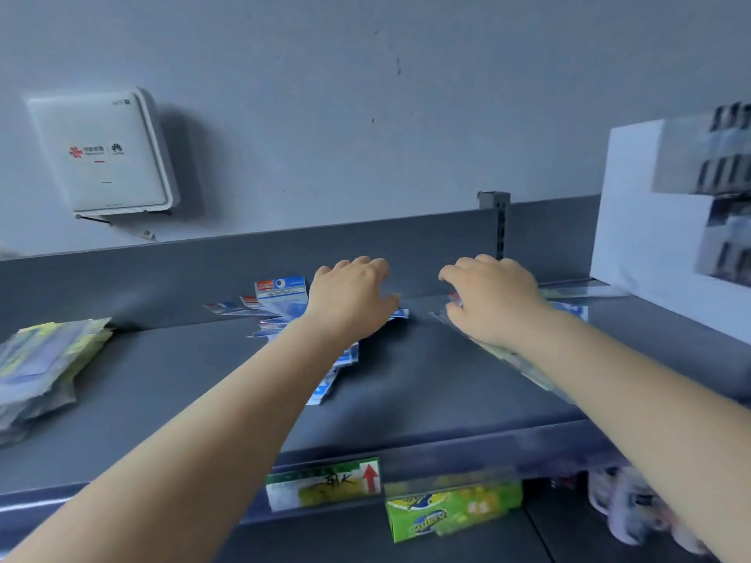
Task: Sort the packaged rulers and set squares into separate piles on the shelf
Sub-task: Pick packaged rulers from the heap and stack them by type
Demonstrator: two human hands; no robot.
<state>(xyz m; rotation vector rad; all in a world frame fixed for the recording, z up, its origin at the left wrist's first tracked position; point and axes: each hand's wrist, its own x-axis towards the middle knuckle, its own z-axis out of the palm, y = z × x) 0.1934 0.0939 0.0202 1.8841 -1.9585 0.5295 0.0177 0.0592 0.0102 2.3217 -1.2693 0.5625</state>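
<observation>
Head view: we reach both arms over the shelf [426, 384]. Left hand [351, 302] rests on the fanned blue-and-white packets [280, 296], fingers bent; we can't tell if it grips one. Right hand [493, 300] presses on the clear long packets [528, 369], fingers curled at their far end, likely to pull them apart from the blue ones. Another packet stack [44, 363] sits far left, well apart.

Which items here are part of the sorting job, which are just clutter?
Job: blue-and-white packets under the left hand; clear packets under the right hand; stacked packets at left; shelf.
Clutter: router, white boxes, green carton, price label.
</observation>
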